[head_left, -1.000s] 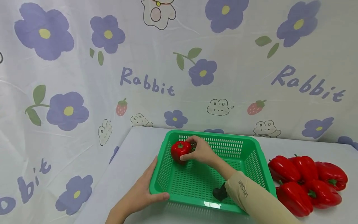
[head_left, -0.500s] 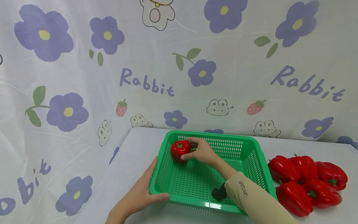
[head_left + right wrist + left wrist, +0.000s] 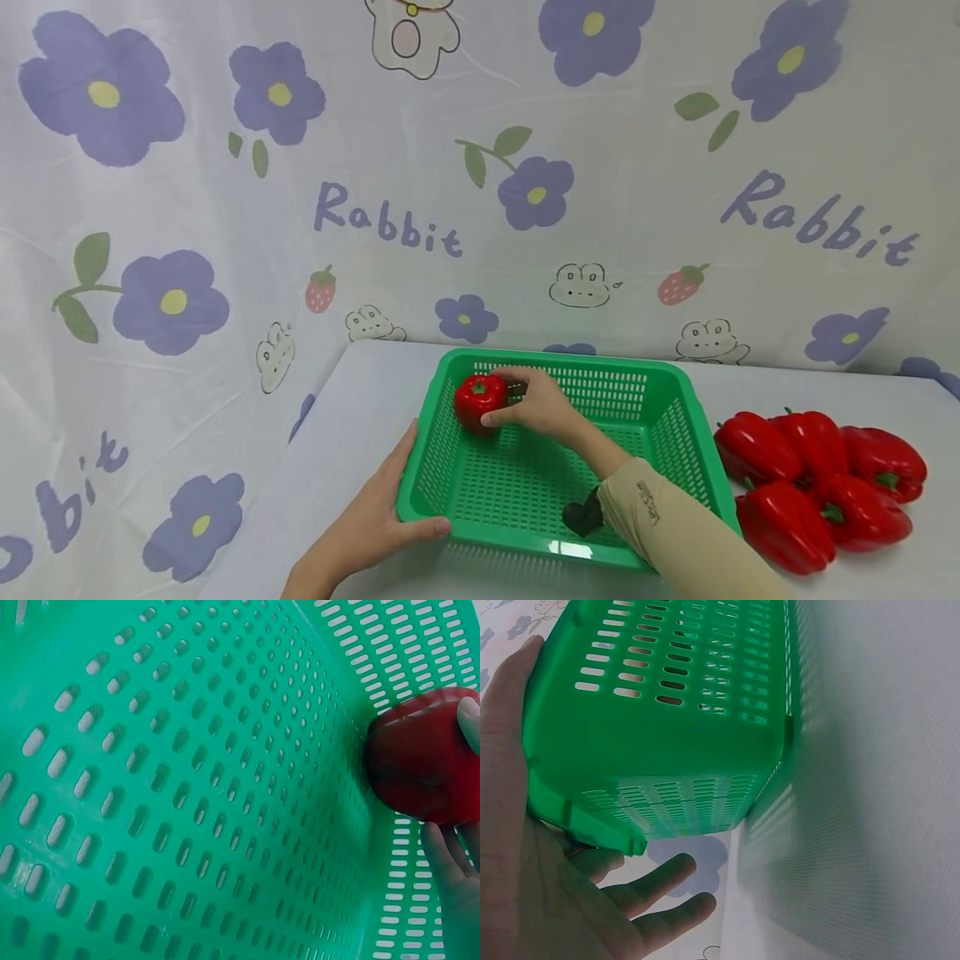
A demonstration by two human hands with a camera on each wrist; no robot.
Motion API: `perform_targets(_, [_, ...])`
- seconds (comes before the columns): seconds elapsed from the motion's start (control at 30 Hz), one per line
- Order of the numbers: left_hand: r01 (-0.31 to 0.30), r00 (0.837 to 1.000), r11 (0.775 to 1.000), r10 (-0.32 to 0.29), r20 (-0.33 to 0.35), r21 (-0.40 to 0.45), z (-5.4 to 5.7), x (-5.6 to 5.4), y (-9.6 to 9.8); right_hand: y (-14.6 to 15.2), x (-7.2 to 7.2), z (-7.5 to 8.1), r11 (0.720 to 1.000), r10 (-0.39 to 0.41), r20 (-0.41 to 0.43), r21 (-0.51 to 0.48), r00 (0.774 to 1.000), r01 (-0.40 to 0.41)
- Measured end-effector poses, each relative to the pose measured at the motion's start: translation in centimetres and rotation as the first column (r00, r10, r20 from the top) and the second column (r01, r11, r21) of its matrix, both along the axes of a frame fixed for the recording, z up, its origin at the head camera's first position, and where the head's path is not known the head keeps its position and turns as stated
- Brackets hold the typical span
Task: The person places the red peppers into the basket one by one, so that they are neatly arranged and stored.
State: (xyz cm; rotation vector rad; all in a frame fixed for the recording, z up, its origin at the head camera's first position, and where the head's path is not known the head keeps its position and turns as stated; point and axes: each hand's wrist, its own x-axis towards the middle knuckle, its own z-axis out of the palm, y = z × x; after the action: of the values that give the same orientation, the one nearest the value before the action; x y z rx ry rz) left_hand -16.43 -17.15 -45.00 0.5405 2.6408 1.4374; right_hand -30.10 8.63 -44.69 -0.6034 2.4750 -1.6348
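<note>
In the head view, a shiny red bell pepper [image 3: 469, 410] stands stem up in the back left corner of a green plastic basket [image 3: 555, 359]. My right hand [image 3: 543, 408] holds this pepper from its right side, thumb in front and fingers behind. The right wrist view shows the pepper [image 3: 412, 769] low down by the slotted floor and wall. At the basket's front left corner is my left hand [image 3: 375, 508], its thumb along the front and its fingers along the left side. In the left wrist view several of its fingers [image 3: 652, 889] stick out fairly straight.
Several more red bell peppers [image 3: 783, 527] lie in a group on the white table [image 3: 360, 392], just right of the basket. A small black object [image 3: 582, 515] sits at my right sleeve's cuff, over the basket. Behind the table hangs a curtain [image 3: 630, 208] with flowers and rabbits.
The head view has shifted slightly, moving the scene a little left. My right hand keeps its hold on the bell pepper in the same corner, and my left hand stays at the basket.
</note>
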Motion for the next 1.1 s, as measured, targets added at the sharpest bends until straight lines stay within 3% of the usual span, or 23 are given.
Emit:
perform_targets(0.73, [-0.033,0.999,0.999,0.033,0.013,-0.028,0.0,0.1,0.1,0.0,0.1,0.2,1.0,-0.007,-0.006,0.006,1.0,0.007])
perform_targets(0.87, [-0.029,0.999,0.999,0.03,0.018,-0.026,0.0,0.1,0.2,0.0,0.4,0.8,0.994,-0.022,-0.046,0.11,0.999,0.027])
perform_targets(1.0, [-0.039,0.999,0.998,0.04,0.016,-0.04,0.1,0.1,0.3,0.2,0.6,1.5,0.961,-0.008,-0.13,0.274,0.992,0.044])
perform_targets(1.1, [-0.046,0.999,0.998,0.046,0.015,-0.046,0.1,0.2,0.3,0.7,0.9,2.3,0.938,0.014,-0.134,0.345,0.991,0.034])
